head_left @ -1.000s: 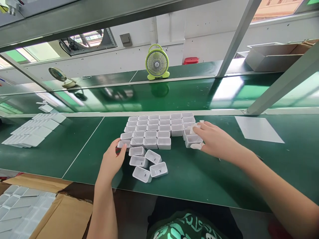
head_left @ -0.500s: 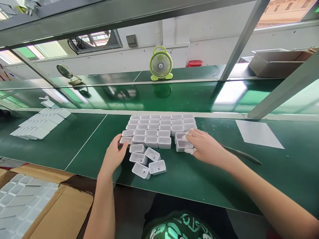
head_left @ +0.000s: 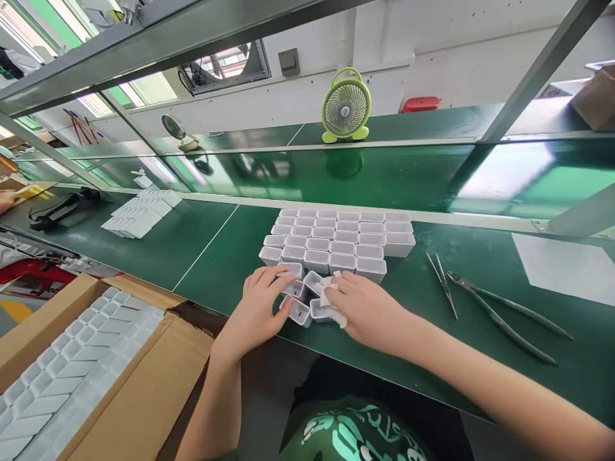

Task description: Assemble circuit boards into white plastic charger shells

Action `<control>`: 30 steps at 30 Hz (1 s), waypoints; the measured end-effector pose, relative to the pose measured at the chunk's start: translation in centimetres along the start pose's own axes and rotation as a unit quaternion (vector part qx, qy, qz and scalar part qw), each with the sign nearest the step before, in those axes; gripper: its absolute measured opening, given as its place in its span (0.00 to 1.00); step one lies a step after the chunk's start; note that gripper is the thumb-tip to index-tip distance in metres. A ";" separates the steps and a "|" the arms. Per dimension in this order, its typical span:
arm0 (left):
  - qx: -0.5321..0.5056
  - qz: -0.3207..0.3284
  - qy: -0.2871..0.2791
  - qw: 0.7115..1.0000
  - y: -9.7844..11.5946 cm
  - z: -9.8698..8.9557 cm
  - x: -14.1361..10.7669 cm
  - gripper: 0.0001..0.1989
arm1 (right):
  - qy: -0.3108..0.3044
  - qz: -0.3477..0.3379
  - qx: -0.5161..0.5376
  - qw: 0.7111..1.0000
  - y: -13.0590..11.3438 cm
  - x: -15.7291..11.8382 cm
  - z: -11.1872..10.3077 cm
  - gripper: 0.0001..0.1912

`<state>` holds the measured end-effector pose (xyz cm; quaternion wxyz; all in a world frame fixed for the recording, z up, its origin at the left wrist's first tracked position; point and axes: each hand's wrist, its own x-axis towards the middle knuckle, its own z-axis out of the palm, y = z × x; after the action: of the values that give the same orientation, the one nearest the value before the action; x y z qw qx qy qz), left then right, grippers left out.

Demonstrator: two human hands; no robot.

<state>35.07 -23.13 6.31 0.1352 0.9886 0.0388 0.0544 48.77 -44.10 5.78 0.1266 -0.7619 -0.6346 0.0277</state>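
Rows of small white open boxes [head_left: 343, 261] stand packed together on the green table [head_left: 230, 256]. In front of them lie several looser white boxes [head_left: 298, 312], some slightly turned. My left hand [head_left: 259, 298] rests at the left side of these loose boxes, fingers apart, thumb against a near one. A crumpled white cloth [head_left: 331, 298] is pinched in my right hand [head_left: 362, 304], whose fingers are bent over the loose boxes on the right. The cloth touches those boxes and partly hides them.
Tweezers [head_left: 442, 285] and long pliers [head_left: 500, 314] lie to the right, near a white sheet [head_left: 567, 266]. Stacked white pieces [head_left: 141, 213] and a black object [head_left: 62, 208] are left. An open carton [head_left: 139, 390] sits low left. A green fan [head_left: 346, 109] stands behind; another person's hand [head_left: 7, 200] shows far left.
The view has turned right. My right hand has moved left with the cloth, from the right end of the rows to the loose boxes. My left hand has come nearer to them.
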 end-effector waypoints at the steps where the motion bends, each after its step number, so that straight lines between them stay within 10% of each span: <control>1: 0.004 0.009 -0.009 1.000 0.0 0.0 0.2 0.16 | -0.013 0.009 -0.002 1.000 -0.4 0.6 0.1 0.13; 13: 0.032 0.023 -0.038 0.999 -1.4 -0.4 1.5 0.07 | -0.105 0.048 -0.020 0.993 -0.7 3.8 -0.5 0.10; 24: 0.029 0.008 -0.031 0.999 -2.1 0.9 2.9 0.16 | -0.058 0.203 -0.041 0.977 2.9 -7.4 -6.0 0.16; 30: 0.018 0.042 -0.057 0.997 -1.6 1.1 3.5 0.13 | -0.087 0.263 -0.124 0.953 7.3 -6.6 -5.6 0.12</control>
<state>38.55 -21.53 5.19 0.1173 0.9930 -0.0092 0.0031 55.61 -52.63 8.77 -0.0361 -0.9061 -0.4189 0.0477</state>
